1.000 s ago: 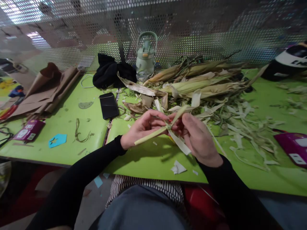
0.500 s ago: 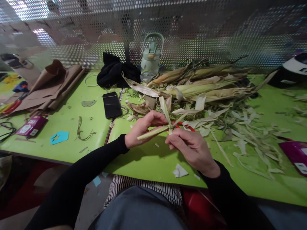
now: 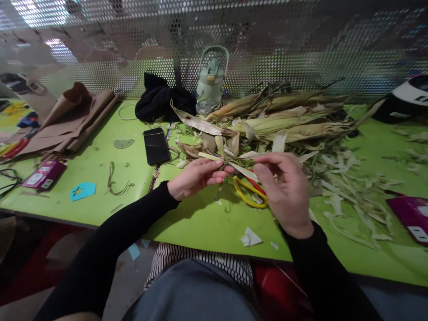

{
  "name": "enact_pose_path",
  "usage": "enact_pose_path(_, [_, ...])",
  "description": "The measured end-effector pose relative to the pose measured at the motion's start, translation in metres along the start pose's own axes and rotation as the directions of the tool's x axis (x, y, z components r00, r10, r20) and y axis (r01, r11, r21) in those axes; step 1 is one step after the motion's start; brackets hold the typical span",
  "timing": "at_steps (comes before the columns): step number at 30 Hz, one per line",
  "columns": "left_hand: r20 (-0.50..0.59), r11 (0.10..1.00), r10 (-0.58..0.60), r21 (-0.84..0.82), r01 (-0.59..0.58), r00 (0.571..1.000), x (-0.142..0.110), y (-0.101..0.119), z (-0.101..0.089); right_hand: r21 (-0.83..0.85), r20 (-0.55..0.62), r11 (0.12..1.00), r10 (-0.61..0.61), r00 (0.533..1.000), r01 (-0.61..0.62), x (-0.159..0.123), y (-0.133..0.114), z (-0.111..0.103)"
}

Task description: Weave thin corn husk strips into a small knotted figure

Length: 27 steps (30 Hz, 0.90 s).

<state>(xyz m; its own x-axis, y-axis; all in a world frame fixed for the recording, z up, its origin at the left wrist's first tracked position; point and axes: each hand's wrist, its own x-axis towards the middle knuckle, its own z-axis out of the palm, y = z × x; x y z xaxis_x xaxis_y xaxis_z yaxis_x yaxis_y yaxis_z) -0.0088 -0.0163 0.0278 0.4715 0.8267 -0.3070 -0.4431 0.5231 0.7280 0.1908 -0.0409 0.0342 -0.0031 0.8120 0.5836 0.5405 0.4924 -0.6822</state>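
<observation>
Left hand (image 3: 195, 177), grip pinched on the near end of a pale green strip of corn husk (image 3: 241, 170); right hand (image 3: 284, 187), thumb and forefinger closed on the far end of the same strip. The strip is held taut just above the lime-green table (image 3: 200, 223), in front of the heap of unhusked corn cobs (image 3: 277, 118). Yellow-handled scissors (image 3: 247, 194) lie on the table directly beneath the strip. Torn husk scraps (image 3: 341, 178) spread to the right of the heap. A black smartphone (image 3: 156, 146) lies to the left of the heap; a pale green water bottle (image 3: 210, 80) and a black cloth bundle (image 3: 163, 100) stand behind it.
</observation>
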Motion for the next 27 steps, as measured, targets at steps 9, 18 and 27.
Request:
enact_pose_path(9, [-0.075,0.999,-0.044,-0.019,0.043,0.996,-0.001,0.002,0.005,-0.006,0.287,0.992,0.121,0.95,-0.125,0.001,0.001,0.006])
enact_pose_path(18, [0.114,0.908,0.37,0.164,-0.385,0.922,0.006,-0.016,-0.004,-0.119,0.207,0.989,-0.064,0.976,0.09,-0.006,-0.003,0.012])
enact_pose_path(27, [0.333,0.62,0.48,0.526,-0.582,0.812,0.008,-0.028,-0.011,-0.198,0.206,0.839,-0.47,0.858,0.507,-0.015,-0.006,0.017])
